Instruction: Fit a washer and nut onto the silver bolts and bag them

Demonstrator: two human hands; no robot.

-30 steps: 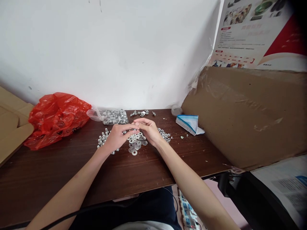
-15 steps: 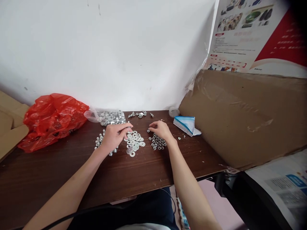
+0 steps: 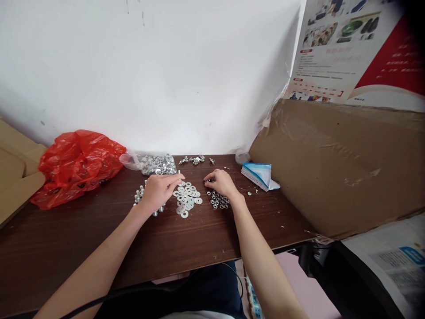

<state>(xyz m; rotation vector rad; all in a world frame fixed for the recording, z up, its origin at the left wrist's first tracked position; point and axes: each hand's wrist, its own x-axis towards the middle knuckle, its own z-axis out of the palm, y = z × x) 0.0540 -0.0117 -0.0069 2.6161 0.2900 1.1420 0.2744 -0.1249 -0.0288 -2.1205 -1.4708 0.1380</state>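
Note:
My left hand [image 3: 160,190] is closed in a pinch over the left edge of the washer pile [image 3: 186,198]. A bolt [image 3: 179,172] pokes up from its fingertips; the rest of it is hidden by the fingers. Partly behind this hand lie several loose bolts [image 3: 138,195]. My right hand [image 3: 222,182] pinches a small hex nut [image 3: 207,180] between thumb and fingers, just above the pile of nuts [image 3: 219,201]. A gap separates the two hands.
Along the wall lie bolts fitted with hardware [image 3: 196,160] and a clear bag of metal parts [image 3: 158,164] beside a plastic scoop [image 3: 130,160]. A red plastic bag [image 3: 79,164] is left; a blue-white packet [image 3: 257,173], round clear lid [image 3: 242,156] and cardboard panel [image 3: 338,168] are right.
The view has shifted slightly. My left thumb and fingers have drawn closer together around the bolt. My right hand stays over the nuts with its fingers slightly rearranged on the nut.

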